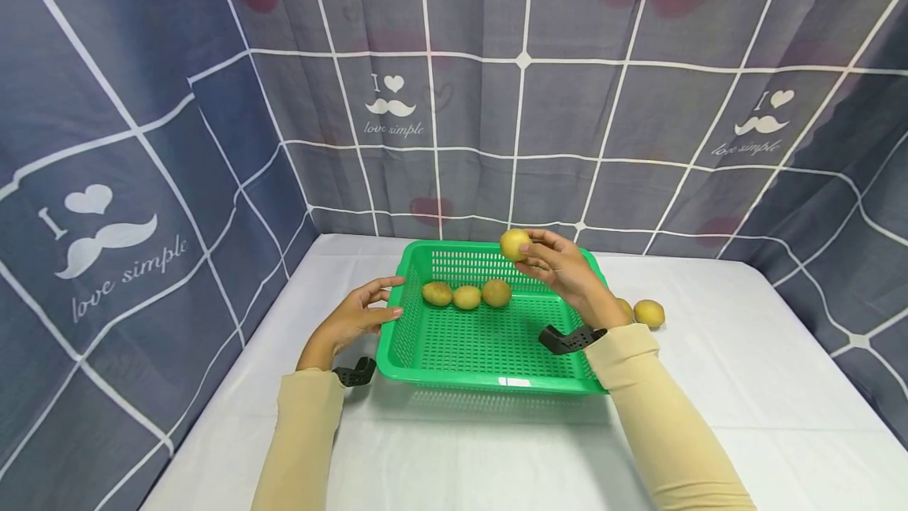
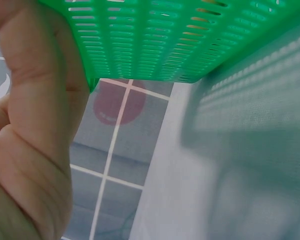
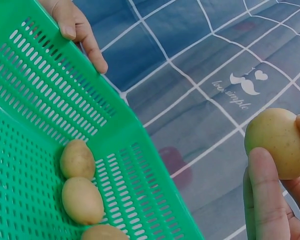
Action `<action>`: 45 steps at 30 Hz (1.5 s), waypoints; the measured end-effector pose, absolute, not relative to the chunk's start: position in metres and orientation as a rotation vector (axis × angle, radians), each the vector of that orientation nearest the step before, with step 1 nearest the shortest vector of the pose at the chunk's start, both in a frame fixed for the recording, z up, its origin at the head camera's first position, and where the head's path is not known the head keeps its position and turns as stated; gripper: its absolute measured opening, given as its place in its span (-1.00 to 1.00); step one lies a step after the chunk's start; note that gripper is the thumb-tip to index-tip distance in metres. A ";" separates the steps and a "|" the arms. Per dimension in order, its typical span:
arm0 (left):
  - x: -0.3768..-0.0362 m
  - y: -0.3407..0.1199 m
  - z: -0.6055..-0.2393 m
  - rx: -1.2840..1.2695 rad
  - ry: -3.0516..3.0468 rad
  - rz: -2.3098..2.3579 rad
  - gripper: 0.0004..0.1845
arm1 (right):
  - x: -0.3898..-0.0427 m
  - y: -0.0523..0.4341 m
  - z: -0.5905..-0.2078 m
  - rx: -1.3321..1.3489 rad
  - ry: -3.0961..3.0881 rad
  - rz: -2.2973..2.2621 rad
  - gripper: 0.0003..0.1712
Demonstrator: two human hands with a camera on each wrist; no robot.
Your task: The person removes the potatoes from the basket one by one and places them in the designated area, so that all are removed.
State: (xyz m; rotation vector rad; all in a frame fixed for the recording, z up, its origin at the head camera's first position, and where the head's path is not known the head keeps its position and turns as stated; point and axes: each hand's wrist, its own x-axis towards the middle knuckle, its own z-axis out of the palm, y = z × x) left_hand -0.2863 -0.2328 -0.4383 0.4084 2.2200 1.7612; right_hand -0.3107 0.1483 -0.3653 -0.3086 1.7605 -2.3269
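A green plastic basket (image 1: 496, 385) with slotted walls stands on the white table. Along its back left side lie three potatoes: one at the left (image 1: 437, 293), a middle one (image 1: 467, 297) and a browner one (image 1: 496, 292). My left hand (image 1: 358, 314) holds the basket's left rim, thumb and a finger over the edge; in the left wrist view the hand (image 2: 35, 100) is against the outer wall. Above the basket's back rim, my right hand (image 1: 563, 266) pinches a yellow potato (image 3: 275, 142) between thumb and fingertips.
Just right of the basket, a potato (image 1: 649, 314) lies on the white tablecloth (image 1: 745, 385); another beside it is partly hidden by the right wrist. A grey-blue checked curtain (image 1: 468, 101) hangs behind the table and along its sides.
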 end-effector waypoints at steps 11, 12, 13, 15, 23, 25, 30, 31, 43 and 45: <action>-0.287 -0.233 -0.438 0.410 2.220 1.763 -0.28 | -0.308 0.160 -0.362 -0.282 1.797 -2.330 -0.78; -0.287 -0.233 -0.438 0.410 2.221 1.762 -0.28 | -0.307 0.161 -0.362 -0.282 1.795 -2.333 -0.78; -0.287 -0.233 -0.438 0.409 2.221 1.762 -0.28 | -0.307 0.162 -0.362 -0.285 1.796 -2.334 -0.78; -0.287 -0.233 -0.438 0.410 2.220 1.763 -0.29 | -0.306 0.165 -0.362 -0.290 1.798 -2.335 -0.78; -0.286 -0.233 -0.437 0.409 2.212 1.768 -0.29 | -0.302 0.176 -0.360 -0.285 1.780 -2.350 -0.79; -0.286 -0.233 -0.437 0.412 2.211 1.766 -0.29 | -0.301 0.180 -0.360 -0.276 1.784 -2.351 -0.79; -0.285 -0.233 -0.437 0.405 2.221 1.758 -0.29 | -0.299 0.186 -0.362 -0.263 1.807 -2.339 -0.80; -0.285 -0.233 -0.437 0.404 2.222 1.756 -0.29 | -0.298 0.188 -0.362 -0.263 1.814 -2.337 -0.79; -0.287 -0.233 -0.438 0.412 2.224 1.750 -0.29 | -0.293 0.206 -0.368 -0.227 1.809 -2.335 -0.78; -0.287 -0.233 -0.438 0.414 2.224 1.749 -0.29 | -0.292 0.209 -0.369 -0.227 1.802 -2.341 -0.77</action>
